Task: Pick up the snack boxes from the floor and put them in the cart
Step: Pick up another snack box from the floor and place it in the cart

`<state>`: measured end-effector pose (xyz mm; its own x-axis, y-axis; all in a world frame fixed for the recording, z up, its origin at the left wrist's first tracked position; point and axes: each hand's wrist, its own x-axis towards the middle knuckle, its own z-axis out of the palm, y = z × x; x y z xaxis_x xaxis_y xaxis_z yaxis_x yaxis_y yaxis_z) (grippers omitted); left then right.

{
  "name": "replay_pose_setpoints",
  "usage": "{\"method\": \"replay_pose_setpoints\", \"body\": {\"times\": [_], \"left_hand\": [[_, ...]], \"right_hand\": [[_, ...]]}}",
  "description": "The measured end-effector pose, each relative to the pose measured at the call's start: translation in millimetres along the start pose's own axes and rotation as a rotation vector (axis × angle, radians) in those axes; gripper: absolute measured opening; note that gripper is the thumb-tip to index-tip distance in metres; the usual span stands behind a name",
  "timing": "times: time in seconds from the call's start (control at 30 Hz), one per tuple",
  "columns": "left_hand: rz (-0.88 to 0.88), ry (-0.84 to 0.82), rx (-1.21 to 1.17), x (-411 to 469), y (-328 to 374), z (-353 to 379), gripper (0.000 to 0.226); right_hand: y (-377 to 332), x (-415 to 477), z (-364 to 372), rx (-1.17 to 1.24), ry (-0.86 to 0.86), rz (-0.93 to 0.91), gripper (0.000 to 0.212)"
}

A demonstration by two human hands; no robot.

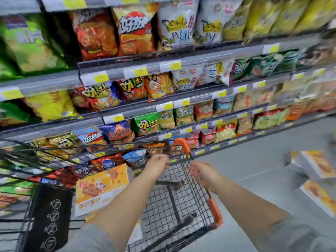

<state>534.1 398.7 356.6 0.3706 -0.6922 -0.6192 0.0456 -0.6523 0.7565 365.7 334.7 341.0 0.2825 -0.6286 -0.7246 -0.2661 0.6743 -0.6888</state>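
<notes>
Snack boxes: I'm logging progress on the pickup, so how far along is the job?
Done: one yellow snack box is in the cart. In hand: no box. The right hand is open over the cart, and the left hand is curled at its rim; whether it grips the wire is unclear. Left: a farther floor box and a nearer floor box lie right of the cart.

One yellow and orange snack box (101,190) leans tipped inside the black wire cart (181,202) with orange corners, and two more like it, the far box (317,163) and the near box (320,197), lie flat on the grey floor (254,170) off to the cart's right.
</notes>
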Motion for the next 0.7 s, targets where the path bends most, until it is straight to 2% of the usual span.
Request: {"method": "replay_pose_setpoints", "body": {"times": [0.13, 0.27, 0.4, 0.53, 0.7], "left_hand": [[0.094, -0.049, 0.001, -16, 51, 96, 0.013], [0.164, -0.1, 0.048, -27, 99, 186, 0.018], [0.254, -0.188, 0.098, -45, 137, 274, 0.018], [0.27, -0.235, 0.074, -59, 161, 349, 0.021], [0.268, -0.32, 0.154, -67, 182, 427, 0.02]], "right_hand": [[-27, -23, -95, 0.041, 0.061, -0.089, 0.021], [-48, -44, -186, 0.097, 0.126, -0.152, 0.022], [-58, -67, -275, 0.164, 0.194, -0.208, 0.008], [-53, -85, -351, 0.209, 0.28, -0.236, 0.011], [-40, -97, -433, 0.317, 0.395, -0.244, 0.011]]}}
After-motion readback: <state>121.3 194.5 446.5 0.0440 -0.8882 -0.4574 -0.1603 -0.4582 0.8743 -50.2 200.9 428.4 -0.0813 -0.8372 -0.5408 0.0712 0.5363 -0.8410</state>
